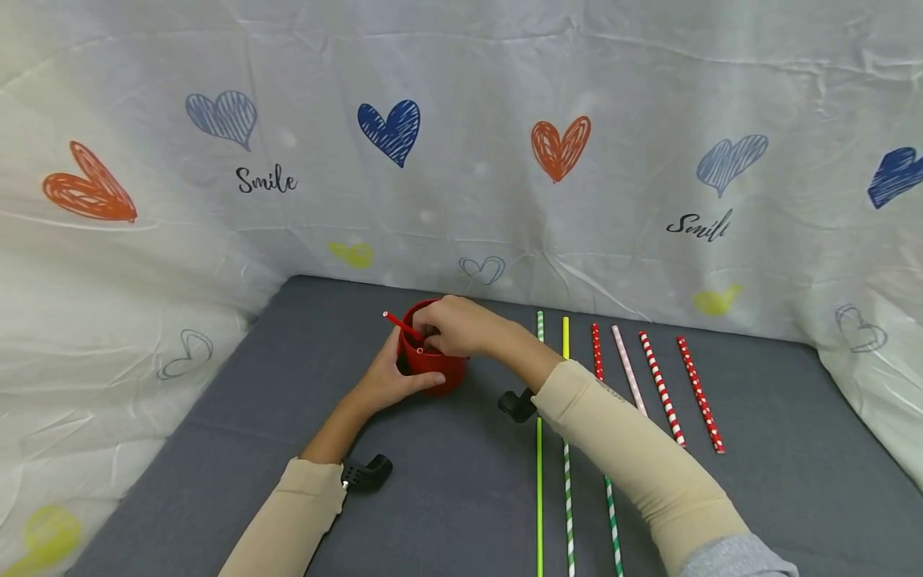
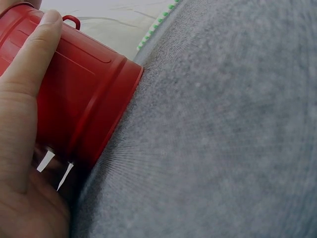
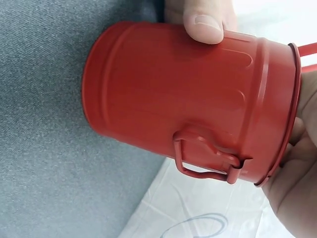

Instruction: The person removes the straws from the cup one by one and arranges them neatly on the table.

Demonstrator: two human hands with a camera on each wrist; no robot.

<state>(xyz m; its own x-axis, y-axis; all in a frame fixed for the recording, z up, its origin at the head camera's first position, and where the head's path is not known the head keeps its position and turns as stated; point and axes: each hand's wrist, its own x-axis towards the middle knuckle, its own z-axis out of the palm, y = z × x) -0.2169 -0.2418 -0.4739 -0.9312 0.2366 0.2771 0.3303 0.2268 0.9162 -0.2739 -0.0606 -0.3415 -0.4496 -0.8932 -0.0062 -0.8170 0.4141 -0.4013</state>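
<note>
A red metal can (image 1: 441, 367) stands on the grey mat (image 1: 447, 497), a little left of its middle. My left hand (image 1: 404, 383) wraps round its side; the thumb (image 2: 30, 58) lies along the can's wall (image 2: 86, 94). My right hand (image 1: 427, 335) hovers over the can's mouth and pinches a red straw (image 1: 395, 321) that slants out to the upper left. In the right wrist view the can (image 3: 178, 94) shows a side handle (image 3: 205, 161), the left thumb (image 3: 203, 22) on its wall, and the red straw (image 3: 308, 48) at the rim. The inside of the can is hidden.
Several paper straws lie in a row right of the can: a green-striped one (image 1: 568, 513), a plain lime one (image 1: 538, 497), and red-and-white ones (image 1: 659, 389) (image 1: 699, 394). A white heart-print cloth (image 1: 461, 160) closes off the back and sides.
</note>
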